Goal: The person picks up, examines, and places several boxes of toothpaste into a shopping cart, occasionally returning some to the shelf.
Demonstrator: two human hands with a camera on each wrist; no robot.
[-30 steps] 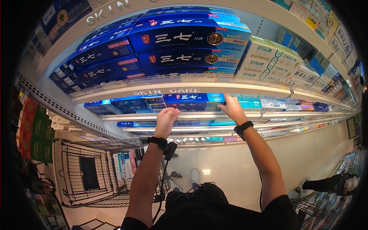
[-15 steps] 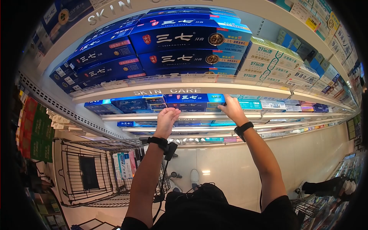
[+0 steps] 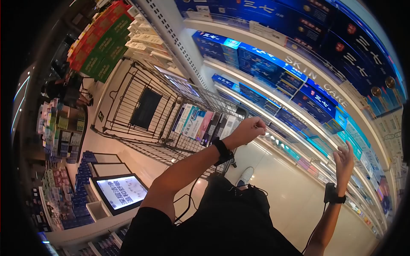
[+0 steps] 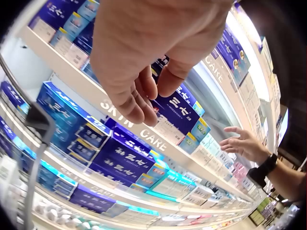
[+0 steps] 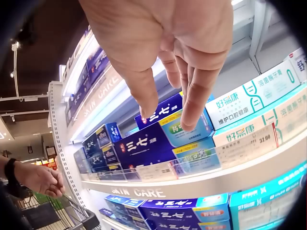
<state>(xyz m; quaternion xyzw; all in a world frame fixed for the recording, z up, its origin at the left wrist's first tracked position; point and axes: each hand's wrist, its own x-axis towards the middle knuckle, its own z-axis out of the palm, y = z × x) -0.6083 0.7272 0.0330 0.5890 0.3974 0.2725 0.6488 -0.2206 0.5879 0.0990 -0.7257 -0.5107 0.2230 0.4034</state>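
Observation:
My left hand (image 3: 245, 131) hangs in the air between the shopping cart and the shelves, its fingers loosely bent around nothing. In the left wrist view, blue toothpaste boxes (image 4: 177, 111) show behind its fingertips. My right hand (image 3: 343, 163) is raised in front of the lower shelves, empty, with relaxed fingers. In the right wrist view its fingertips overlap a stack of dark blue toothpaste boxes (image 5: 139, 143), beside white-and-green toothpaste boxes (image 5: 254, 98). The wire shopping cart (image 3: 146, 109) stands left of my left hand and carries several upright packages (image 3: 192, 123).
Lit shelf edges (image 3: 337, 91) lettered SKIN CARE run along the right. A display screen (image 3: 121, 192) sits on a low stand at lower left. Red and green cartons (image 3: 102, 47) are stacked beyond the cart. My shoe (image 3: 245, 176) is on the pale floor.
The head view has turned left and tilted, bringing the cart and screen further in. My right hand has come away from the blue box on the shelf, and my left hand has shifted toward the cart.

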